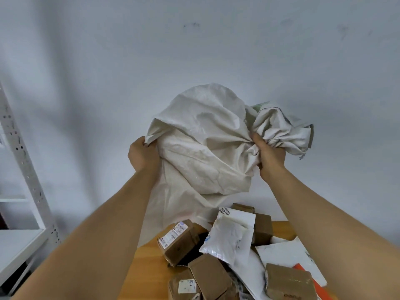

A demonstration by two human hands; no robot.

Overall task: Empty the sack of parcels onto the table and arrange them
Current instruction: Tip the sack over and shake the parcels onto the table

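White sack [203,148] above tabletop parcels [227,252]

Two bare forearms seen entering from 7 and 5 o'clock, no sleeves shown up to the frame edge, left hand [141,155] and right hand [269,158] ungloved, no watch, ring or band seen on wrists or visible fingers, short unpainted nails seen
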